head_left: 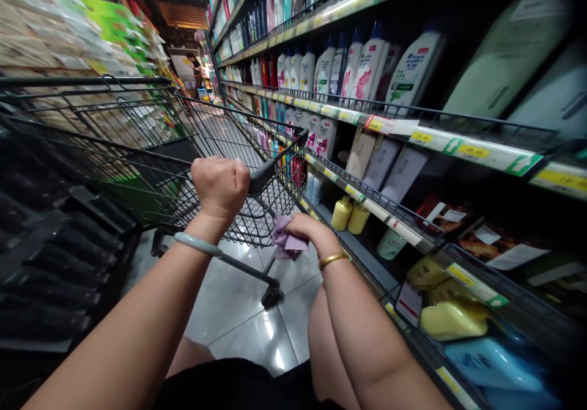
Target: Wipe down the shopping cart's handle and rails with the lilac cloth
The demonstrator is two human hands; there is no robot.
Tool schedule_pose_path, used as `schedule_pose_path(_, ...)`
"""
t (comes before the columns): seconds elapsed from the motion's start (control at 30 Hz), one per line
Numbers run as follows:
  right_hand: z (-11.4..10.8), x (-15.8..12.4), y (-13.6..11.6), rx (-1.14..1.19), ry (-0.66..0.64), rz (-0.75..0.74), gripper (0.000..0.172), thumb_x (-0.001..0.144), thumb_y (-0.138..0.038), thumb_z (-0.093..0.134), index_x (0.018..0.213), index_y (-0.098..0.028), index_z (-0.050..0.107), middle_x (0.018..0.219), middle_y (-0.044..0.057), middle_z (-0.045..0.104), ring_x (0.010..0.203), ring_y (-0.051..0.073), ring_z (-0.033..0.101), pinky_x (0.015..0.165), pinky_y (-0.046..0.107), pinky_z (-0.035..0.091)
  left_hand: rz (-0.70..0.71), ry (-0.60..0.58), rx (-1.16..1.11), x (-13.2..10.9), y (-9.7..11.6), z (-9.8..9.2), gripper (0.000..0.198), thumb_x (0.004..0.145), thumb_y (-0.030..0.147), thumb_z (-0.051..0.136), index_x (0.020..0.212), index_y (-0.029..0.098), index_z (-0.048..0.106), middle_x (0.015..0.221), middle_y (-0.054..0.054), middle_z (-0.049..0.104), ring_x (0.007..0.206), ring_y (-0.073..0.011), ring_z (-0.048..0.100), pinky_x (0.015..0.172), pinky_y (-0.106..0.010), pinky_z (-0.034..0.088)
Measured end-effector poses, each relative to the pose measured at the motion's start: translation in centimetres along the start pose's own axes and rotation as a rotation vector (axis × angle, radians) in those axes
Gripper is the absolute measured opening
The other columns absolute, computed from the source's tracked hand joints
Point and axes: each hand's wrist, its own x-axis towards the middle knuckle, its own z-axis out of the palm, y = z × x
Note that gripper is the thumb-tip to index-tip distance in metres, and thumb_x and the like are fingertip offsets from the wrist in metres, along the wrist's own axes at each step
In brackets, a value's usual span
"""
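Note:
My left hand (219, 185) is wrapped in a fist around the dark handle (266, 175) of a black wire shopping cart (229, 129). A pale bangle (198, 244) circles that wrist. Lower and to the right, my right hand (305, 225) grips a crumpled purple cloth (285, 239); its fingertips are partly hidden by the folds. On the right wrist sits a gold bracelet (334, 260). The cloth hangs just behind the cart's basket, near the shelf side.
Shelves on the right hold shampoo bottles (367, 65), boxes (362, 156) and yellow bottles (342, 213). Packaged goods (110, 37) are stacked at the left. A cart wheel (272, 294) rests on the tiled floor (247, 330). Far down the aisle stands a person (196, 71).

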Motion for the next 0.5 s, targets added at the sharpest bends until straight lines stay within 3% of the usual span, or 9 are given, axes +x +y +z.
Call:
schedule_pose_path(0.07,-0.2,0.4,0.3,-0.003,0.050,0.007,0.004,0.062,-0.016,0.066,0.064,-0.019,0.067,0.061,0.001,0.066,0.064,0.018,0.061,0.062,0.027,0.047,-0.002,-0.003,0.011,0.0,0.0,0.1,0.042,0.095,0.033,0.031,0.056,0.023,0.043,0.058,-0.011,0.058,0.067,-0.0258,0.055,0.069,-0.042,0.020)
schedule_pose_path(0.13,-0.8,0.3,-0.3,0.092,0.166,-0.074,0.020,0.070,-0.022,0.063,0.087,-0.022,0.073,0.082,0.001,0.074,0.076,0.018,0.066,0.070,0.026,0.050,-0.010,-0.012,0.026,0.0,0.0,0.1,0.043,0.096,0.033,0.031,0.057,0.023,0.046,0.060,-0.011,0.059,0.069,-0.0263,0.055,0.069,-0.042,0.021)
schedule_pose_path(0.23,-1.3,0.1,-1.0,0.250,0.467,-0.261,0.035,0.077,-0.028,0.058,0.109,-0.024,0.071,0.106,0.003,0.074,0.096,0.020,0.068,0.088,0.030,0.054,-0.020,-0.037,0.046,-0.1,0.0,0.0,0.046,0.097,0.034,0.030,0.059,0.022,0.052,0.061,-0.011,0.060,0.070,-0.0266,0.056,0.070,-0.042,0.022)
schedule_pose_path(0.3,-1.1,0.6,-0.5,0.223,0.628,-0.255,0.035,0.077,-0.025,0.057,0.110,-0.022,0.070,0.115,0.007,0.071,0.106,0.023,0.066,0.099,0.035,0.052,-0.022,-0.051,0.056,-0.1,0.1,-0.2,0.048,0.098,0.034,0.029,0.060,0.022,0.055,0.063,-0.011,0.061,0.071,-0.0266,0.056,0.070,-0.042,0.022)
schedule_pose_path(0.37,-0.6,1.5,0.6,0.190,0.634,-0.143,0.031,0.074,-0.021,0.059,0.104,-0.021,0.069,0.114,0.009,0.070,0.107,0.025,0.065,0.101,0.038,0.051,-0.020,-0.067,0.068,-0.2,0.3,-0.6,0.050,0.099,0.034,0.027,0.061,0.021,0.057,0.064,-0.012,0.062,0.071,-0.0267,0.057,0.070,-0.042,0.022)
schedule_pose_path(0.43,-0.2,2.4,1.4,0.218,0.553,-0.058,0.027,0.074,-0.019,0.059,0.099,-0.022,0.068,0.105,0.007,0.072,0.100,0.024,0.067,0.095,0.037,0.054,-0.004,-0.090,0.080,-0.2,0.5,-0.9,0.054,0.100,0.034,0.024,0.061,0.020,0.058,0.066,-0.014,0.064,0.071,-0.0270,0.058,0.069,-0.042,0.021)
schedule_pose_path(0.5,0.0,3.1,1.6,0.319,0.536,-0.097,0.030,0.076,-0.021,0.055,0.103,-0.022,0.067,0.099,0.004,0.073,0.094,0.022,0.068,0.087,0.033,0.056,0.027,-0.117,0.085,-0.2,0.8,-1.3,0.059,0.102,0.035,0.020,0.061,0.020,0.060,0.066,-0.014,0.065,0.070,-0.0270,0.058,0.069,-0.042,0.021)
